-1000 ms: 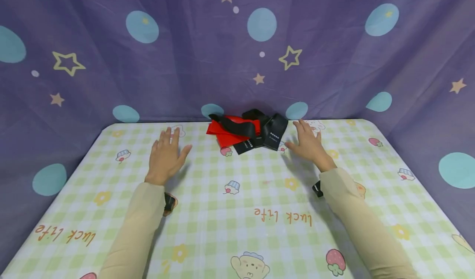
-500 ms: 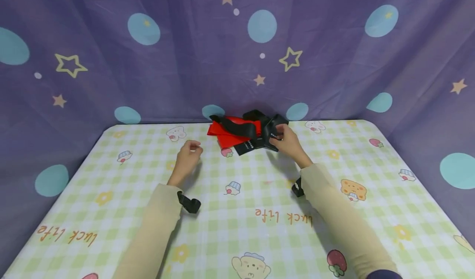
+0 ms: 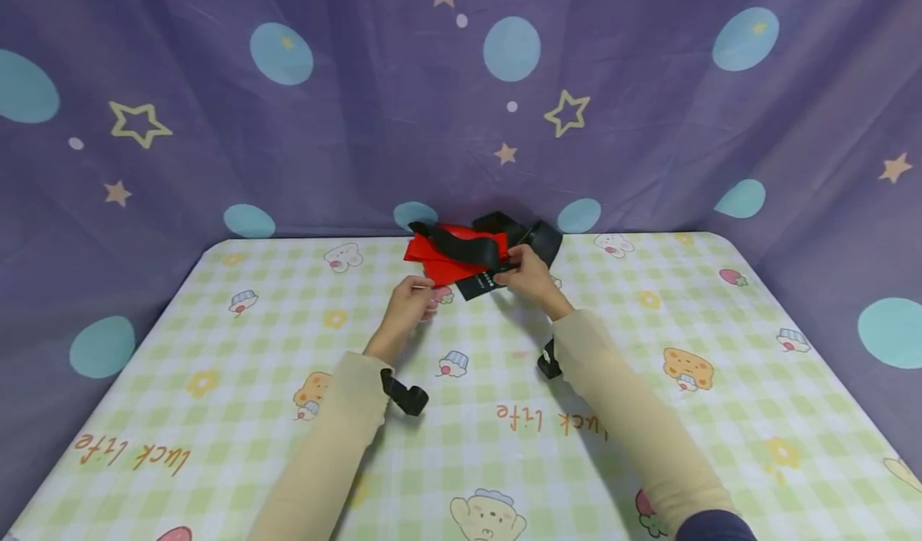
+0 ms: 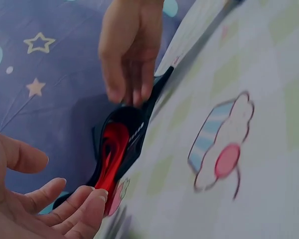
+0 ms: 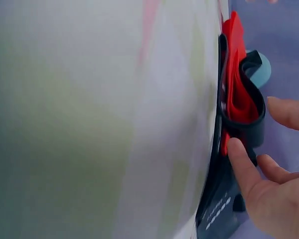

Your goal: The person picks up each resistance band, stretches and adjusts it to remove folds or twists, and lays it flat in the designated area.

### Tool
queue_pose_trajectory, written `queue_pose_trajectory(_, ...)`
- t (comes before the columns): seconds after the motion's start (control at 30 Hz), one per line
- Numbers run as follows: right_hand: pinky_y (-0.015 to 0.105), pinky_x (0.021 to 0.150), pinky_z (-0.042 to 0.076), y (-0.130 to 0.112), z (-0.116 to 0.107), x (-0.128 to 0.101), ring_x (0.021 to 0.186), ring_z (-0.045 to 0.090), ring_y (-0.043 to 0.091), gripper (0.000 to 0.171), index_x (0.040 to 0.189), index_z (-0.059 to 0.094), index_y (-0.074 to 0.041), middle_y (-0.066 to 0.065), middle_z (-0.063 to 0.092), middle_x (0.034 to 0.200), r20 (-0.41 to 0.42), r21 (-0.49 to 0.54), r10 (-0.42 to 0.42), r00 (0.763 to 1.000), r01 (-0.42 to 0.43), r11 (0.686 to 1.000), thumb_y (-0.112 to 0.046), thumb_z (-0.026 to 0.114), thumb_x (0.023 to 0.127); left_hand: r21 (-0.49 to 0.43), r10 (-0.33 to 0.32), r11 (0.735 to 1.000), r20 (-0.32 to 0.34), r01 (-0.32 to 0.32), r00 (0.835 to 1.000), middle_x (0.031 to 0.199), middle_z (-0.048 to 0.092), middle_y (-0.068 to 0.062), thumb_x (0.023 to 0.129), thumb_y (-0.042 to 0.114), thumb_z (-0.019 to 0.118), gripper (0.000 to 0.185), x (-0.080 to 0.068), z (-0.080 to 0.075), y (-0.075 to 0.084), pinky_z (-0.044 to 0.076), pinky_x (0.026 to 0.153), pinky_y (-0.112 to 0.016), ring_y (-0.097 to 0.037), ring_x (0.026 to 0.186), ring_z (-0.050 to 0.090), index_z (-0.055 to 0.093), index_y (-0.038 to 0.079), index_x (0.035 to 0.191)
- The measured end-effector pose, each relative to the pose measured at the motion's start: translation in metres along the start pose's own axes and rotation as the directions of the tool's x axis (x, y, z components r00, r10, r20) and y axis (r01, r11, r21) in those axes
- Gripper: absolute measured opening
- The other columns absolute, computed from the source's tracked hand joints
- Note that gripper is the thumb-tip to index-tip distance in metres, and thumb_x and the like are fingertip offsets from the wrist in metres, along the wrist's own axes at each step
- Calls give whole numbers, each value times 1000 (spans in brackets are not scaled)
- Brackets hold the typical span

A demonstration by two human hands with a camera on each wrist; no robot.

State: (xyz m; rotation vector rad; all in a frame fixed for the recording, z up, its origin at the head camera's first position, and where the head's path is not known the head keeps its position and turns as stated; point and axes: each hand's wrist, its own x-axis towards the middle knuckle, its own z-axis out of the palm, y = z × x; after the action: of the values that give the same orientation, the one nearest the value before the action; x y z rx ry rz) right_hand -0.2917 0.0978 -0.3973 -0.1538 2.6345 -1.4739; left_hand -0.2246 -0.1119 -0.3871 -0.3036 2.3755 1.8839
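A red flat resistance band (image 3: 442, 269) lies folded at the table's back edge. Across it curls a black resistance band (image 3: 467, 248), and more black banding (image 3: 545, 241) with white printed dots lies under and to its right. My right hand (image 3: 533, 277) is at the black band's right end; the right wrist view shows its thumb and fingers apart beside the band's curl (image 5: 246, 130), contact unclear. Just in front of the red band's left side is my left hand (image 3: 408, 310), its fingers spread and slightly bent in the left wrist view, holding nothing.
A green-and-white checked tablecloth (image 3: 252, 413) with cartoon prints covers the table. A purple curtain (image 3: 346, 125) with stars and blue dots hangs right behind the back edge. Black straps (image 3: 406, 397) hang from both sleeve cuffs.
Both hands have come inward toward the bands, the left moving right and the right moving left. Their fingers have gone from stretched to more bent. The bands look nearly unmoved.
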Motion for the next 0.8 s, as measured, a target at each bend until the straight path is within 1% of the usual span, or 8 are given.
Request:
queue_pose_trajectory(0.07,40,95,49,-3,5,2,110,58,33,57,129,42,3,23,52,130,-11,-22,1,1000,-1,1000,-12,69,81,-10,-3,1000,9,4,1000,116,58,-24,96,13,46,31,0,5,1,52,85,-37,-33,98,58,48,-1,123)
queue_pose_trajectory(0.23,42,100,44,-8,15,5,112,53,33,51,122,46,3,22,57,122,-70,-68,3,998,-8,998,-12,70,79,-38,3,999,-2,-3,1000,113,60,-23,95,12,50,25,2,15,0,51,71,-27,-22,83,58,50,0,116)
queue_pose_trajectory(0.43,39,96,47,-9,24,12,108,56,31,45,118,49,4,22,60,116,-144,-47,36,989,-43,998,-7,68,78,-53,-21,998,-13,20,1000,101,58,-17,93,10,47,25,3,23,-1,47,65,-23,-16,79,53,49,0,116)
queue_pose_trajectory(0.53,38,91,52,-7,26,16,102,62,30,41,118,52,5,21,64,112,-157,27,79,984,-75,997,-6,64,80,-43,-20,999,-26,19,999,96,56,-14,92,9,46,25,5,27,-2,46,63,-21,-15,76,52,49,-1,115)
queue_pose_trajectory(0.6,36,82,56,-3,26,20,92,66,28,35,114,54,6,21,65,106,-147,141,106,983,-85,986,-5,59,82,-42,-17,999,-30,16,999,93,56,-14,92,7,46,24,6,29,-2,46,61,-21,-14,74,51,48,-1,114)
queue_pose_trajectory(0.63,35,78,58,-2,26,22,87,68,27,32,114,55,7,21,65,105,-137,200,132,982,-103,974,-4,56,83,-44,-18,999,-31,16,999,92,55,-13,92,7,46,24,6,29,-3,45,60,-20,-13,72,51,48,-2,114)
queue_pose_trajectory(0.7,32,72,59,-2,25,22,78,67,25,29,115,54,8,22,63,108,-97,342,192,977,-148,928,-1,51,87,-54,-16,998,-30,15,999,90,55,-14,91,6,45,24,7,30,-2,45,59,-20,-13,71,50,46,-2,114)
queue_pose_trajectory(0.8,26,71,58,-10,22,17,71,62,17,31,121,51,7,22,57,117,-19,502,277,961,-230,834,0,45,91,-68,-28,997,-27,26,999,88,53,-11,90,5,45,27,7,32,-1,45,60,-19,-12,70,49,44,-3,116)
